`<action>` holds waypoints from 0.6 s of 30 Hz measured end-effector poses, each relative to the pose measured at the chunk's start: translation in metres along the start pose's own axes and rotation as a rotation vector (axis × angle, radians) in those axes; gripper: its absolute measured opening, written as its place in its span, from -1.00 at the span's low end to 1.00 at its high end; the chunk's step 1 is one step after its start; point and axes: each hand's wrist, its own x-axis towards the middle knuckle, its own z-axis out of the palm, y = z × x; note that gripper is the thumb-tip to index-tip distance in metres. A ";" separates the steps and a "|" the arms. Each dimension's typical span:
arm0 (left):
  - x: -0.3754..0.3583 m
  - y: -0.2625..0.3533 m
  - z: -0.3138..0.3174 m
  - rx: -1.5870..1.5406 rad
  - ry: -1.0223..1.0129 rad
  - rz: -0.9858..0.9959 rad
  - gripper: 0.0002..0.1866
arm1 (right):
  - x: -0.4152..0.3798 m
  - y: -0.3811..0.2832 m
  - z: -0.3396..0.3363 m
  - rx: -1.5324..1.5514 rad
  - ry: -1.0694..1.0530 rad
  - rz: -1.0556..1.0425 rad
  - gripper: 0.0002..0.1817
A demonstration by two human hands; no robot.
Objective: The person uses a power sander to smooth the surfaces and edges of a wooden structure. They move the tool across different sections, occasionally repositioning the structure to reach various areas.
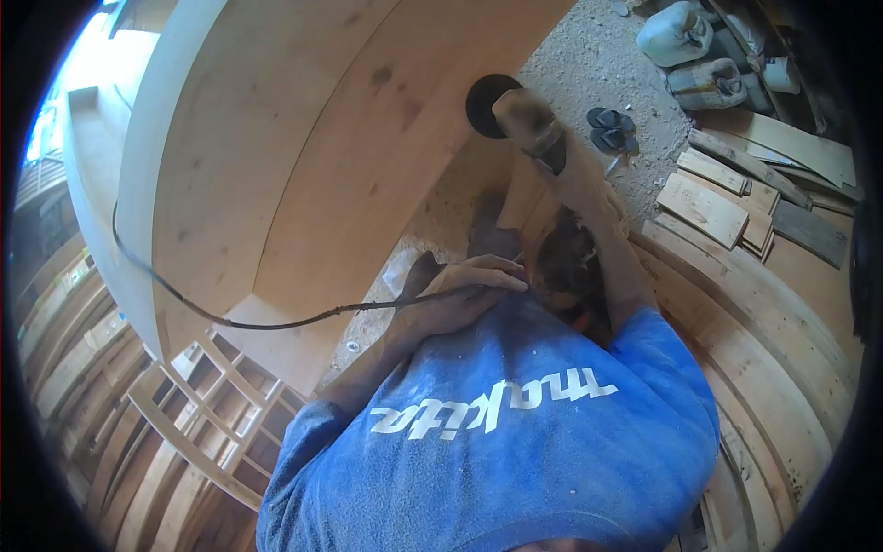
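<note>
My right hand (529,120), blurred, is closed round the head of a tool with a round black disc (491,106). The disc is against the edge of a large curved wooden panel (359,156). Nearer my body, my left hand (478,276) has its fingers pressed together in front of my blue shirt (515,432). What its fingers hold is hidden. A dark cable (276,326) runs across the panel and over to this hand.
Sandals (613,131) lie on the dusty ground (589,64). Plastic jugs (676,35) stand at the top right, above stacked boards (704,207). Long curved timbers (754,340) lie at the right. A wooden lattice frame (198,405) is at the lower left.
</note>
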 end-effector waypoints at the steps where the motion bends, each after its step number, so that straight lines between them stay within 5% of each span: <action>1: 0.008 0.000 -0.001 -0.012 0.008 0.006 -0.72 | 0.008 0.006 -0.006 0.004 0.003 0.010 -0.23; 18: 0.130 0.028 -0.018 0.003 -0.052 -0.011 -0.65 | 0.161 0.112 -0.103 -0.001 0.123 0.098 -0.35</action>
